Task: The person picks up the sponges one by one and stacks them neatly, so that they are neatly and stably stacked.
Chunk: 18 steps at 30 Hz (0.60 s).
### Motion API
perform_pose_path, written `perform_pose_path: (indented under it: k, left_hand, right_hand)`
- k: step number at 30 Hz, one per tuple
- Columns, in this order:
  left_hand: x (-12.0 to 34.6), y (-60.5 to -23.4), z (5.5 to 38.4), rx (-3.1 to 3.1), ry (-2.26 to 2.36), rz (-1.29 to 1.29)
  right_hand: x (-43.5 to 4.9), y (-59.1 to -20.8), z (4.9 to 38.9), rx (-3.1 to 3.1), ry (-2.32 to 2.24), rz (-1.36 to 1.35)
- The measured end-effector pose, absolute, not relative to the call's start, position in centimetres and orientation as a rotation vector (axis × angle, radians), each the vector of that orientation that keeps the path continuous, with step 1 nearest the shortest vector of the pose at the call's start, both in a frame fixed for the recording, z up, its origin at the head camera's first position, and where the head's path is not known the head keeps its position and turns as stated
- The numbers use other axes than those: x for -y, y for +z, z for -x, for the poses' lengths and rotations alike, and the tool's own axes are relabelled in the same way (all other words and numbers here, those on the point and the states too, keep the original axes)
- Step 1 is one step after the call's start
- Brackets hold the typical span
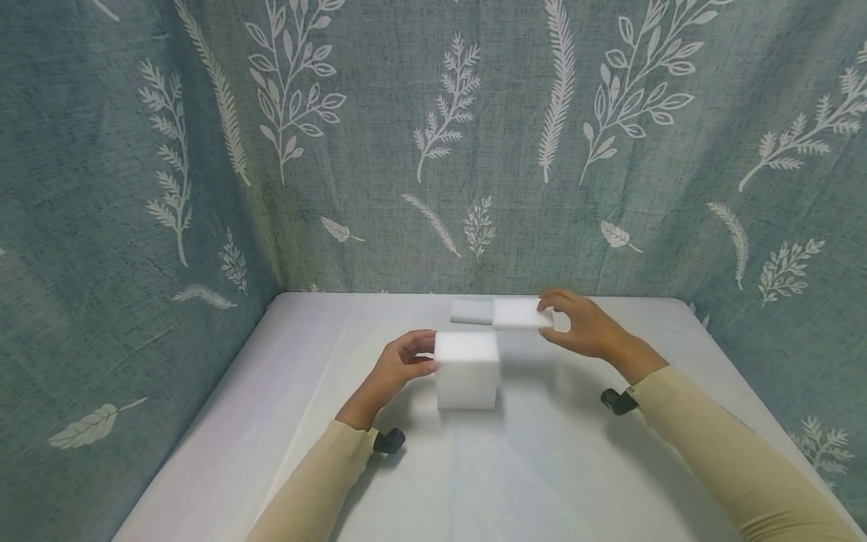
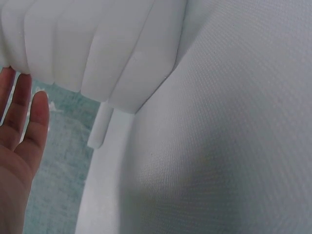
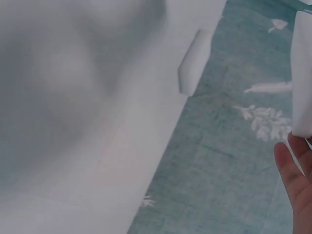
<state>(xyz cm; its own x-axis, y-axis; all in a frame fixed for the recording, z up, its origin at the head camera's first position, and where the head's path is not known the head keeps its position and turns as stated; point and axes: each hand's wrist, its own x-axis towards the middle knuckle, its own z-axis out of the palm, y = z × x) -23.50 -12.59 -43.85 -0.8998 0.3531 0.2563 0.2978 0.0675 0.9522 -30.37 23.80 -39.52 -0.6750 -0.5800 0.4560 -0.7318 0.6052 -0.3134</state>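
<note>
A stack of several white sponges [image 1: 466, 376] stands near the middle of the white table, their rounded edges lined up in the left wrist view. My left hand [image 1: 401, 367] is at the stack's left side, thumb by the front corner and fingers farther back. In the left wrist view its extended fingertips [image 2: 40, 105] touch the sponge edges. My right hand [image 1: 581, 325] pinches the right end of a single flat white sponge [image 1: 520, 312], held behind and right of the stack. Only part of this held sponge [image 3: 303, 73] shows in the right wrist view.
Another white sponge [image 1: 472, 311] lies flat near the table's back edge, behind the stack. The white table [image 1: 542, 467] is bordered at the back and sides by a green leaf-patterned curtain [image 1: 379, 150]. Dark wrist cameras [image 1: 389, 441] sit at both cuffs.
</note>
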Motion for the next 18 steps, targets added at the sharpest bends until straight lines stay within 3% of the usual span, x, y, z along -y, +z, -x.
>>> perform_pose_path:
  k: [18]
  left_hand:
    - [12.5, -43.8, 23.6, -2.275, 1.991, -0.659]
  right_hand:
    - [-21.3, -37.5, 28.3, 2.379, 0.762, -1.259]
